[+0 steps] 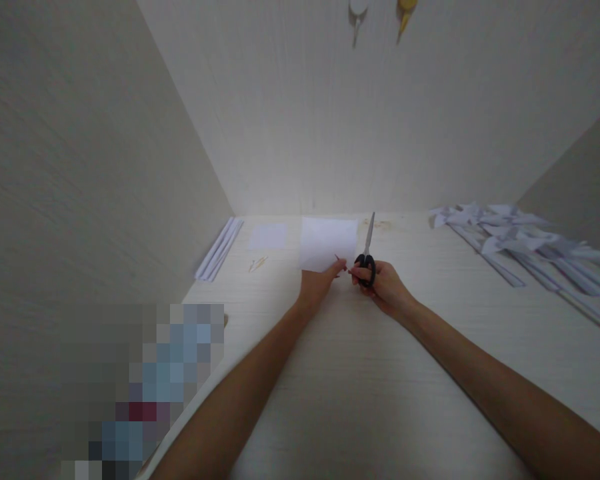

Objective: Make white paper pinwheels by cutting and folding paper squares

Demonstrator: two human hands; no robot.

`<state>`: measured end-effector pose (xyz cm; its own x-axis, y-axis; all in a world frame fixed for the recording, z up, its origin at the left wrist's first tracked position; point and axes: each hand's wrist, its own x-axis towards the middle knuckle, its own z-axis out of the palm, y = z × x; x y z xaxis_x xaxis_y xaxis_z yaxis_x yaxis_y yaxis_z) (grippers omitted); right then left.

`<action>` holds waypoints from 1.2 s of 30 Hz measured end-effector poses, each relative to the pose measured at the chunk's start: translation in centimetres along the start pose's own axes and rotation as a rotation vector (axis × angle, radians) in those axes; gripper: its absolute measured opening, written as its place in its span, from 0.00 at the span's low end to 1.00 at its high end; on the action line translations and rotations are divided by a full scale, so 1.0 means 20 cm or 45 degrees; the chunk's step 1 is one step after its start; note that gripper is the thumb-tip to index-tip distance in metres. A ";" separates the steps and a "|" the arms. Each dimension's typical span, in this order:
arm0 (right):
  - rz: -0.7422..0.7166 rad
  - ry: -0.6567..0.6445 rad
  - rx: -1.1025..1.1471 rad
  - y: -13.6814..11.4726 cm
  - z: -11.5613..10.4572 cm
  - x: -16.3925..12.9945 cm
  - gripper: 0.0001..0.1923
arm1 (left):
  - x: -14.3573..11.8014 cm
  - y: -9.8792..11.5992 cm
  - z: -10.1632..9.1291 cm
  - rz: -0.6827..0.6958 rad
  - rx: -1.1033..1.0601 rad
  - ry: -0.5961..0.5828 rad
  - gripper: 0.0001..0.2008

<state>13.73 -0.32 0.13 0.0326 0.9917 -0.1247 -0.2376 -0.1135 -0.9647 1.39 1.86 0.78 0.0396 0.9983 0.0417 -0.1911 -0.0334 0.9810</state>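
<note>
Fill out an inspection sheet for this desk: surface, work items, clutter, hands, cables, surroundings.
Surface: pale wood-grain desk, lit brightest at the back.
Work items: white paper sheet lying flat; black-handled scissors, blades closed and pointing away.
Clutter: smaller paper square; folded paper strips at the left wall; small sticks; pile of paper pinwheels on the right.
Hands: left hand touches the sheet's near edge; right hand grips the scissor handles.
Cables: nothing seen.
Surroundings: pale walls on three sides; two small items hang at the top, too cropped to identify; blurred patch at lower left.
</note>
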 end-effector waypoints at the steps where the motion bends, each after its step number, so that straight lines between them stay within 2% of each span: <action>1: -0.007 0.013 -0.016 0.00 -0.01 0.00 0.11 | 0.00 0.00 -0.01 -0.051 -0.053 -0.069 0.07; 5: -0.015 0.010 -0.074 -0.02 -0.04 0.03 0.10 | 0.06 0.03 -0.11 -0.184 -0.405 -0.422 0.11; 7: -0.012 -0.034 -0.094 -0.04 -0.07 0.04 0.10 | 0.09 0.04 -0.17 -0.237 -0.463 -0.445 0.10; 10: -0.011 -0.100 -0.139 -0.05 -0.10 0.04 0.09 | 0.13 0.06 -0.22 -0.274 -0.387 -0.390 0.10; 14: 0.018 -0.134 -0.221 -0.05 -0.11 0.05 0.08 | 0.12 0.05 -0.21 -0.356 -0.319 -0.395 0.12; 17: 0.019 -0.045 -0.265 -0.04 -0.12 0.05 0.09 | 0.11 0.02 -0.18 -0.316 -0.219 -0.348 0.16; 22: -0.130 0.207 -0.133 -0.01 -0.14 0.07 0.09 | 0.11 -0.02 -0.16 -0.103 -0.005 -0.277 0.18; 25: -0.217 0.396 -0.014 -0.01 -0.12 0.07 0.11 | 0.12 -0.03 -0.13 -0.083 0.121 -0.050 0.18; 27: -0.233 0.493 0.055 -0.01 -0.09 0.05 0.13 | 0.11 -0.03 -0.11 -0.117 0.099 0.144 0.18; 29: -0.188 0.455 0.053 -0.01 -0.05 0.03 0.14 | 0.10 -0.04 -0.08 -0.124 0.018 0.280 0.19; 31: -0.130 0.297 -0.039 0.00 -0.02 0.01 0.13 | 0.09 -0.04 -0.05 -0.105 -0.073 0.348 0.18; 33: -0.113 0.161 -0.165 0.02 0.01 -0.01 0.13 | 0.07 -0.05 -0.03 -0.091 -0.151 0.349 0.17; 36: -0.172 0.094 -0.293 0.04 0.02 -0.02 0.14 | 0.04 -0.04 0.01 -0.097 -0.188 0.275 0.16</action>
<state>13.10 -0.70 -0.56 0.1215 0.9926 0.0002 0.0000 0.0002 -1.0000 1.70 2.69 -0.03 -0.1478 0.9851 -0.0882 -0.3370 0.0337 0.9409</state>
